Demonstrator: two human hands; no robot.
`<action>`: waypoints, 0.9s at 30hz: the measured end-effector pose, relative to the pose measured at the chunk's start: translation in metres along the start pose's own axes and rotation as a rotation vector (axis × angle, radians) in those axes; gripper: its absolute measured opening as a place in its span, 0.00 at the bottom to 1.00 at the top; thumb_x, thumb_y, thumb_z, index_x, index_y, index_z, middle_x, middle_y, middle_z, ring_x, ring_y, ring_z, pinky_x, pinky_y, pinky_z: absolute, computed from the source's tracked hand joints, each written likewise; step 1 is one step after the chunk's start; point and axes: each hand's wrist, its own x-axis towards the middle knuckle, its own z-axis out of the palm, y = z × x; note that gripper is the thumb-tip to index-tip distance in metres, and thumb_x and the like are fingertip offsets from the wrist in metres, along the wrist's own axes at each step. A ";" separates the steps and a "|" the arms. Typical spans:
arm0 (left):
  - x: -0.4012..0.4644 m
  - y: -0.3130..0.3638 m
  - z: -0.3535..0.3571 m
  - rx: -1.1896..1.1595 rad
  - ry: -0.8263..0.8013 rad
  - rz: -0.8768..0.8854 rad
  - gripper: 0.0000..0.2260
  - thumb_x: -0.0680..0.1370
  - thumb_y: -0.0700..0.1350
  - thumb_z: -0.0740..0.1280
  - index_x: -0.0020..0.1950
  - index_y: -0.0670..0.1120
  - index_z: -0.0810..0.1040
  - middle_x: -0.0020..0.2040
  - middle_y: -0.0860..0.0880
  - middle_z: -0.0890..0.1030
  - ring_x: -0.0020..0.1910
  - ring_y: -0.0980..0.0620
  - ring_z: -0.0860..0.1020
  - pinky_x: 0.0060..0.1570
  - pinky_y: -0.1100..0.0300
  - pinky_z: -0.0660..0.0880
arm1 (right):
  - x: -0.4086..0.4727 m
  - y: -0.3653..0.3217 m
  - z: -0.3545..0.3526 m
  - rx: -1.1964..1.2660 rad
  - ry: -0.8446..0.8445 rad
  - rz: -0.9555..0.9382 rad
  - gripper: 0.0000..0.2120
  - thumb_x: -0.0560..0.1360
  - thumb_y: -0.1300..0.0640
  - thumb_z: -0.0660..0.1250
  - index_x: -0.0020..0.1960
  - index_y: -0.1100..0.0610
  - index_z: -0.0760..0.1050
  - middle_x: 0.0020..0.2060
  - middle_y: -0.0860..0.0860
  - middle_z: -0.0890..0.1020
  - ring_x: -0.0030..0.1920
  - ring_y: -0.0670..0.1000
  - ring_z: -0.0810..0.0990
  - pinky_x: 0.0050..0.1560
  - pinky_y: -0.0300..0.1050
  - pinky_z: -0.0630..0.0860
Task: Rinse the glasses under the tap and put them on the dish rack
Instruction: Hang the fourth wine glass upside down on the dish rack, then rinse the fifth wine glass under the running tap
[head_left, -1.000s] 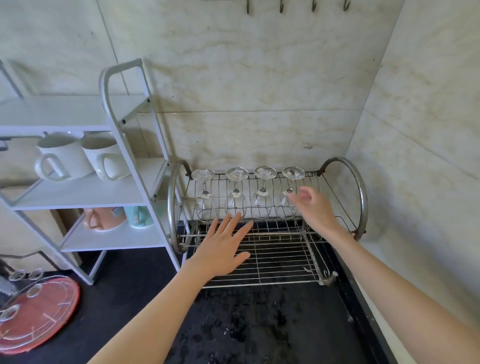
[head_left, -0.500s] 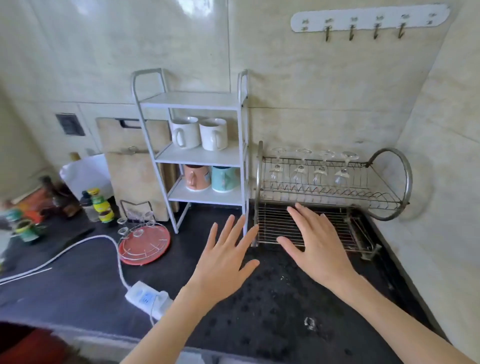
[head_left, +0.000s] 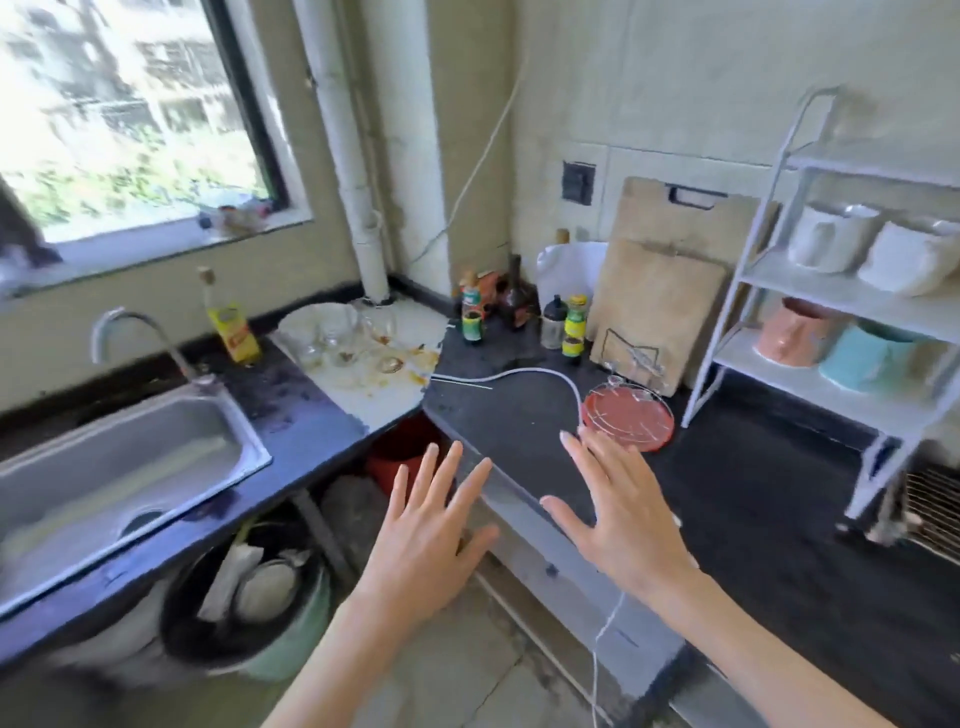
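Observation:
Several dirty glasses stand on a stained white patch of counter in the corner, between the sink and the sauce bottles. A curved tap rises behind the steel sink at the left. Only a corner of the wire dish rack shows at the right edge. My left hand and my right hand hover with fingers spread over the counter's inner corner, holding nothing.
A red round tray with a wire stand sits ahead of my right hand. Sauce bottles, cutting boards, a white shelf with mugs, a white cable, and bins under the counter.
The view has swung left from the dish rack to the sink corner. Both hands have drawn back from the rack and stay empty with fingers spread.

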 end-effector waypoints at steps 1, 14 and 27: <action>-0.004 -0.021 -0.001 0.007 -0.006 -0.048 0.27 0.76 0.62 0.52 0.73 0.52 0.63 0.71 0.44 0.68 0.70 0.40 0.65 0.64 0.42 0.60 | 0.016 -0.016 0.011 0.010 -0.011 -0.038 0.32 0.76 0.36 0.51 0.69 0.57 0.70 0.66 0.55 0.73 0.67 0.56 0.72 0.65 0.61 0.69; 0.047 -0.244 -0.001 -0.072 -0.023 -0.385 0.43 0.63 0.72 0.23 0.75 0.58 0.40 0.71 0.53 0.32 0.72 0.46 0.31 0.72 0.48 0.36 | 0.236 -0.146 0.134 0.145 -0.125 -0.302 0.34 0.74 0.34 0.49 0.74 0.52 0.60 0.72 0.50 0.65 0.73 0.51 0.62 0.72 0.49 0.50; 0.133 -0.395 0.038 -0.013 -0.062 -0.383 0.35 0.74 0.68 0.34 0.75 0.53 0.53 0.75 0.47 0.51 0.73 0.41 0.48 0.68 0.42 0.52 | 0.416 -0.166 0.235 -0.065 -0.292 -0.246 0.32 0.77 0.39 0.56 0.76 0.51 0.52 0.75 0.51 0.58 0.75 0.51 0.56 0.74 0.49 0.54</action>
